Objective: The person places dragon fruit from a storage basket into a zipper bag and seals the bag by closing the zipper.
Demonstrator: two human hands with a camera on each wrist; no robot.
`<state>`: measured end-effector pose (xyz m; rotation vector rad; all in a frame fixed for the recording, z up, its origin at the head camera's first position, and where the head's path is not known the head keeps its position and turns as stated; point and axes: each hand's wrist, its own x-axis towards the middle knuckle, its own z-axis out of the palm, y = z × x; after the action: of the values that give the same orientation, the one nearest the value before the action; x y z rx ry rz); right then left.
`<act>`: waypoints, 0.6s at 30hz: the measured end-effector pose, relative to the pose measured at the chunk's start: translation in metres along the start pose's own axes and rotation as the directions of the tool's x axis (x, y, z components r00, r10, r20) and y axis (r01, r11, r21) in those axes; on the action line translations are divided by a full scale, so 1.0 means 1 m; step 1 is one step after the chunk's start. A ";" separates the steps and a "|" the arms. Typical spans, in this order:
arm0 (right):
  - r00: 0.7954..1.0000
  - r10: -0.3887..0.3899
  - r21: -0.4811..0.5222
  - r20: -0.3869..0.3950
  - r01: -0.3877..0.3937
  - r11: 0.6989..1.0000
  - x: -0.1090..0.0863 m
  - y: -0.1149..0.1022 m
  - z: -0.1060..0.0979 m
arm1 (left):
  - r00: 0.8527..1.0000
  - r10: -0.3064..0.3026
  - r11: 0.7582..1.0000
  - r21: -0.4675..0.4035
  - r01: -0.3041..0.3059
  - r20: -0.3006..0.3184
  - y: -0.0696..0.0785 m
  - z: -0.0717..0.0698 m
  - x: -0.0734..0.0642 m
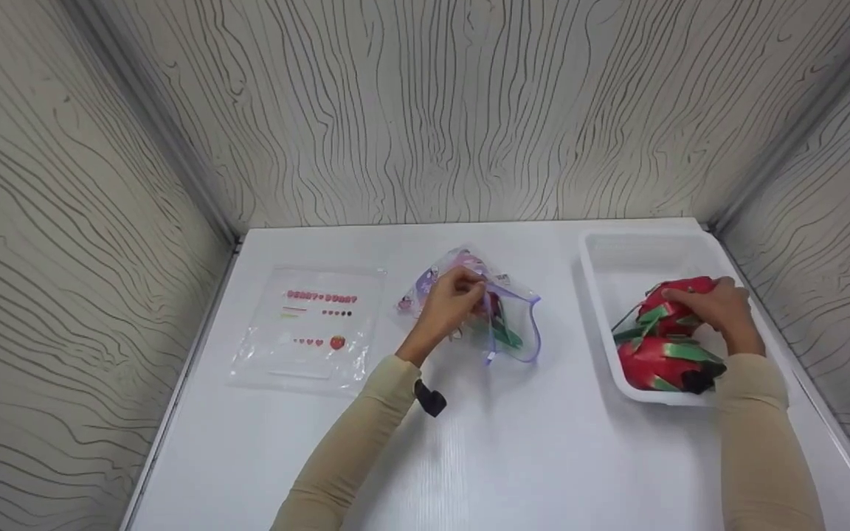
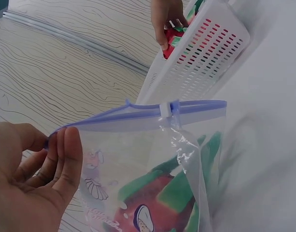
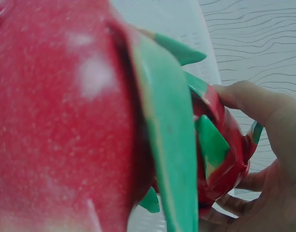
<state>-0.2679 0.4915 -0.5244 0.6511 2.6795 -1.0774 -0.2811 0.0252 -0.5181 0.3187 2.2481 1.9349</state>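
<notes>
My left hand [image 1: 448, 304] pinches the purple zip edge of a clear printed slider bag [image 2: 138, 145] near the middle of the table. Inside that bag lies a red dragon fruit [image 2: 157, 198] with green scales, seen through the plastic. Over at the right, my right hand [image 1: 720, 310] grips another dragon fruit [image 1: 667, 308] within a white basket [image 1: 602, 310]. A further dragon fruit [image 1: 661, 365] lies in front of it in the same basket, and looms large in the right wrist view. The right fingertips curl round the far side of the held fruit [image 3: 225, 154].
A flat clear bag [image 1: 307, 324] with pink lettering and strawberry prints lies at the left of the white table [image 1: 513, 457]. Wood-patterned panels [image 1: 425, 110] rise behind and on both sides. The basket has slotted walls and stands near the right panel.
</notes>
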 end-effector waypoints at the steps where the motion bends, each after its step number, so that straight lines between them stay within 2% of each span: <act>1: 1.000 -0.013 0.008 -0.002 0.013 1.000 0.000 0.000 0.000 | 1.000 -0.003 1.000 0.000 0.003 -0.002 0.000 0.000 0.000; 5: 0.998 -0.052 0.026 0.020 0.051 0.998 -0.001 0.000 -0.002 | 1.000 -0.013 1.000 0.003 0.013 -0.007 0.000 0.000 0.001; 11: 0.998 -0.036 0.038 0.059 0.034 0.999 -0.001 -0.007 -0.004 | 1.000 -0.016 1.000 0.005 0.016 -0.014 0.000 -0.001 0.002; 18: 0.993 -0.117 -0.022 0.000 0.117 0.993 -0.004 -0.017 -0.002 | 0.999 0.045 0.999 0.018 -0.045 -0.029 0.001 -0.003 0.005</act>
<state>-0.2719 0.4803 -0.5115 0.4972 2.7566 -1.0739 -0.2863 0.0234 -0.5163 0.3480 2.2965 1.9562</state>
